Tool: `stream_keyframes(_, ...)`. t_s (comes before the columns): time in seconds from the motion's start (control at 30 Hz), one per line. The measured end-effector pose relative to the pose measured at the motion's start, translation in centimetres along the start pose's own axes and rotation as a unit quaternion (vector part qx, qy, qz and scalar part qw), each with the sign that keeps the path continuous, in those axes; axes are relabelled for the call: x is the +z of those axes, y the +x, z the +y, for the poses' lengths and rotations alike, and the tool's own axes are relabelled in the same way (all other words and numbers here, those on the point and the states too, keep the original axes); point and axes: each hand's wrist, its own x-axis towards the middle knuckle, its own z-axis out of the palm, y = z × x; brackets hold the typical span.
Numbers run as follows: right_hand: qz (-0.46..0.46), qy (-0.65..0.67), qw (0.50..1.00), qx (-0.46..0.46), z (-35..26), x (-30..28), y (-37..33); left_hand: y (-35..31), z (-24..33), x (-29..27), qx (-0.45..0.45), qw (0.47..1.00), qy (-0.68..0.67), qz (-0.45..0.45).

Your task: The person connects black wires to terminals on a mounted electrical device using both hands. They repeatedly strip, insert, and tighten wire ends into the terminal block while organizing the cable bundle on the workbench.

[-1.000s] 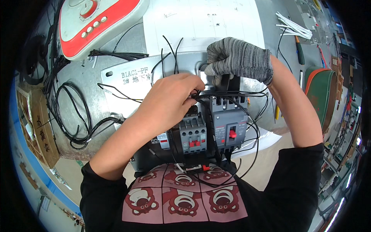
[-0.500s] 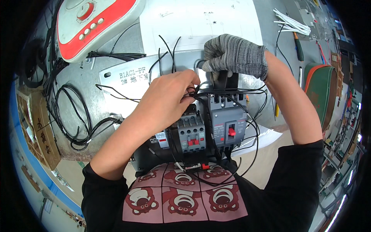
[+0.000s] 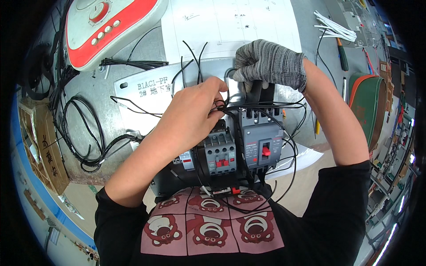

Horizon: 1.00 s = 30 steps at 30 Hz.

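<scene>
My bare left hand (image 3: 191, 113) is closed on a bundle of black wires (image 3: 228, 107), its fingertips pinched together above the contactor (image 3: 220, 153). Up and to the right, my right hand (image 3: 270, 66) wears a grey knitted glove. Its fingers are curled, and the end of a looped black wire (image 3: 228, 76) runs into them. Beside the contactor sits a grey circuit breaker (image 3: 264, 148) with a red toggle. Both devices are fixed on a metal mounting plate (image 3: 135, 95) with stencilled marks. The left palm hides part of the plate and the wire ends.
A white and red machine (image 3: 120, 33) with a knob stands at the far left. Coiled black cable (image 3: 86, 133) lies left of the plate. Paper drawings (image 3: 230, 26) spread behind it. White strips (image 3: 335, 26), a screwdriver (image 3: 342, 55) and a green case (image 3: 368, 104) are at the right.
Both hands hold almost the same places. The left fingers have shifted very slightly at the wire bundle; nothing has been let go.
</scene>
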Motion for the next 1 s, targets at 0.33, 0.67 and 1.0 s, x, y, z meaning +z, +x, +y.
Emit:
stream_keyframes(0.33,0.001,0.001,1.0,0.019,-0.2,0.1,0.0,0.0,-0.1,0.0,0.013,1.0,0.008,0.003)
stream_keyframes(0.67,0.0,0.004,1.0,0.019,-0.3,0.1,-0.1,0.3,0.0,0.1,0.033,0.999,0.037,0.011)
stream_keyframes(1.0,-0.006,0.003,1.0,0.015,-0.3,0.1,-0.1,1.0,1.1,0.1,0.004,0.996,0.091,-0.006)
